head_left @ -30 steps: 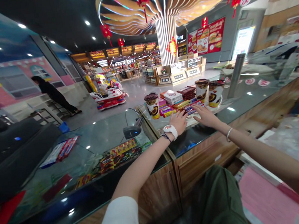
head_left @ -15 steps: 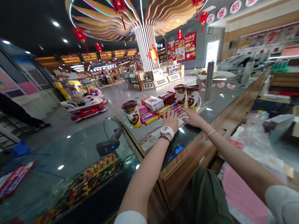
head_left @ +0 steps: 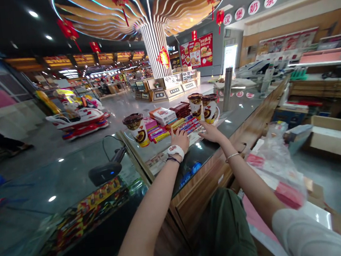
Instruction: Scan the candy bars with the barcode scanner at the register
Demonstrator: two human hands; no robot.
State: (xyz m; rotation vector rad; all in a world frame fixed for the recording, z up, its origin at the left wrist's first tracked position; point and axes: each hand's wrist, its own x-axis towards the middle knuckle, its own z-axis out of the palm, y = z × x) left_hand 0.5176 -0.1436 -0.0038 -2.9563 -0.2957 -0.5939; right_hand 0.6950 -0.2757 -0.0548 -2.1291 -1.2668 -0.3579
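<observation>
If we set our left hand (head_left: 180,140) at the clock's centre, with twelve straight ahead, a black handheld barcode scanner (head_left: 105,172) lies near nine o'clock; we judge that its thin cable could snag a sleeve sweeping that way. Near ten o'clock, one lidded snack cup (head_left: 136,130) stands upright on the glass counter (head_left: 244,113); being tall, it could topple if our left wrist swung outward. At eleven, a white-and-orange box (head_left: 163,115) sits on the low pile, and it could slide if packets beneath it shifted. Wrapped candy rolls (head_left: 179,124) lie from eleven round to one, just beyond our fingertips; pressed off-centre, their rounded shape could let them roll across smooth glass.

Our left fingers are spread and slightly bent at the pile's near edge, with no grip visible; whether the tips press down, we cannot tell. Near three, our right hand (head_left: 213,132) has its fingers extended, apparently gripping nothing. At one o'clock, two more lidded cups (head_left: 203,108) stand side by side, so close to those fingers that a lifted knuckle could knock the nearer one.
</observation>
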